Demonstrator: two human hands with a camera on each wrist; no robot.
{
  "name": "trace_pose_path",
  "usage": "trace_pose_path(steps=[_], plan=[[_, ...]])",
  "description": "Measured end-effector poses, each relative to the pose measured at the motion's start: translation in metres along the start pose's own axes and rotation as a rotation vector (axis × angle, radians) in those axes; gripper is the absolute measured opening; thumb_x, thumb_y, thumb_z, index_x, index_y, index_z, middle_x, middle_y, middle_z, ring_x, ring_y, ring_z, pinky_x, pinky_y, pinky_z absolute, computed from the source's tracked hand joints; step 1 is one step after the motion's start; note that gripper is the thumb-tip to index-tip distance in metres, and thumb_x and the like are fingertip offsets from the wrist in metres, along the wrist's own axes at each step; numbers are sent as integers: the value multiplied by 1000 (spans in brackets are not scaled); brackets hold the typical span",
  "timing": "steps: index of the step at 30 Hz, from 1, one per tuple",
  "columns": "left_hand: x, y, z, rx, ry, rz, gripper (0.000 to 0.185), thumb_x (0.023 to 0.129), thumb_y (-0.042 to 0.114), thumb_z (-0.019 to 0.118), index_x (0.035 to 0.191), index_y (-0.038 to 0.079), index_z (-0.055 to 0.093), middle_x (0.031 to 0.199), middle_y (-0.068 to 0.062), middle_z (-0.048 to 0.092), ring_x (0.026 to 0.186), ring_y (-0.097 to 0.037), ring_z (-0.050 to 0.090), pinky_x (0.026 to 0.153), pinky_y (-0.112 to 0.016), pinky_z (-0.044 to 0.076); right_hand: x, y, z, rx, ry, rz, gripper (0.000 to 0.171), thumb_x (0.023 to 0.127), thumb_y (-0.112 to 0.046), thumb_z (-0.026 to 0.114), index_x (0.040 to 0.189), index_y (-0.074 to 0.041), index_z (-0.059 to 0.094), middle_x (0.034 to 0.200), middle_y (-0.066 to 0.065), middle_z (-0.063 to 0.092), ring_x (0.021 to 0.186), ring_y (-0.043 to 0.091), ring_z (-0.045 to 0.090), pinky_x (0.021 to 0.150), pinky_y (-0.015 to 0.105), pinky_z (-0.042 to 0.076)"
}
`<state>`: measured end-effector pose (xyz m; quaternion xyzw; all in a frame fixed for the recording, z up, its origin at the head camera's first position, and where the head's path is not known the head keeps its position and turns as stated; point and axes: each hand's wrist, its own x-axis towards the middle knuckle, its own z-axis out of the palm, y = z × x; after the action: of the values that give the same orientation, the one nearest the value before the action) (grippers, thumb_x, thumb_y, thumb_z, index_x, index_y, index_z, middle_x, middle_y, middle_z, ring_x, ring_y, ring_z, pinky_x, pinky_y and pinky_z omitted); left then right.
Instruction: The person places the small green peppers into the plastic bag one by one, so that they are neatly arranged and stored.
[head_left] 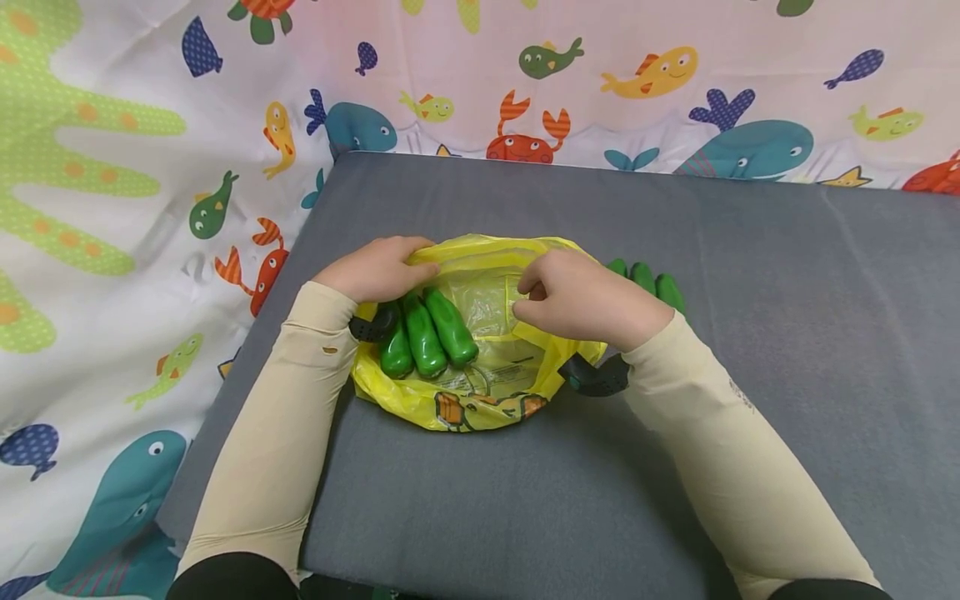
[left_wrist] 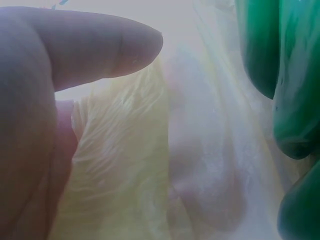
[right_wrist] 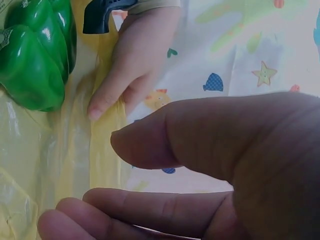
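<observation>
The grey table [head_left: 810,417] carries, near its left edge, a yellow bag [head_left: 405,406], its rim pinched by the left hand [head_left: 377,268], probably to keep it open; the right hand [head_left: 581,296], loosely parted, holds nothing; green peppers [head_left: 425,337] lie inside.

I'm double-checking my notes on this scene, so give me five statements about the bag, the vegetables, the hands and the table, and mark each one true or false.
1. Three shiny green vegetables show inside the yellow bag. True.
2. The right hand grips a green vegetable. False: it holds nothing, and its thumb and fingers are apart.
3. The left hand holds the bag's edge. True.
4. Sea animals are printed on the table's top. False: the gray table is plain; they are on the white cloth around it.
5. Other green vegetables lie outside the bag. True.
</observation>
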<state>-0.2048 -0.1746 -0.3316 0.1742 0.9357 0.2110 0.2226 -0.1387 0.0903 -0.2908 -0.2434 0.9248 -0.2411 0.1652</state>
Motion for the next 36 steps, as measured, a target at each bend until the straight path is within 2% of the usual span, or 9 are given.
trace_pose_path(steps=[10,22,25,27,29,31,33,35,36], plan=[[0,1,-2,15,4,5,50,101,41,47,144,15,47,138,-8,53,121,-26,48,104,-48,38,-17,10,-10,-13,17,66,31,87,-15,54,58,-15,43,57,-4,28,48,13,32,51,30,30],[-1,0,-1,19,7,-1,50,101,41,47,144,15,48,136,-7,54,119,-25,49,102,-47,39,-32,24,-17,-26,47,116,33,87,-16,55,59,-15,38,58,-4,26,51,13,27,51,30,27],[0,0,0,18,3,-7,51,101,41,47,145,16,46,138,-7,53,121,-26,48,103,-47,39,-37,30,-18,-22,51,134,32,87,-16,56,59,-15,39,57,-4,26,52,13,27,51,30,27],[0,0,1,17,-2,-5,52,101,41,47,146,16,45,140,-8,52,124,-26,47,104,-48,38,-41,34,-19,-20,48,156,29,87,-18,56,60,-14,47,57,-3,29,53,13,29,52,31,28],[1,-1,2,18,-3,1,52,101,41,47,146,15,45,140,-9,52,125,-27,47,105,-48,37,-44,38,-20,-18,48,173,23,88,-19,57,67,-12,60,58,-4,40,55,14,37,53,31,33],[1,-1,2,20,0,4,52,101,40,47,146,14,45,140,-10,52,126,-28,47,106,-48,37,-45,42,-22,-17,50,188,19,89,-22,57,82,-12,71,67,-3,55,61,15,47,57,32,39],[1,-1,1,21,3,4,52,101,40,47,146,14,45,140,-9,52,127,-28,47,106,-47,36,-47,45,-24,-15,51,204,24,90,-24,58,97,-10,75,81,1,66,69,17,54,60,33,44],[1,-1,1,22,1,-1,52,101,41,47,146,15,45,140,-9,52,126,-28,47,105,-47,37,-48,48,-26,-9,50,218,30,91,-26,58,109,-7,73,95,4,70,77,19,58,64,34,48],[1,0,0,22,0,-2,53,101,41,47,147,15,44,140,-9,52,126,-27,47,105,-47,37,-48,49,-27,-10,49,228,30,91,-26,58,109,-7,73,95,5,69,75,19,58,62,35,47]])
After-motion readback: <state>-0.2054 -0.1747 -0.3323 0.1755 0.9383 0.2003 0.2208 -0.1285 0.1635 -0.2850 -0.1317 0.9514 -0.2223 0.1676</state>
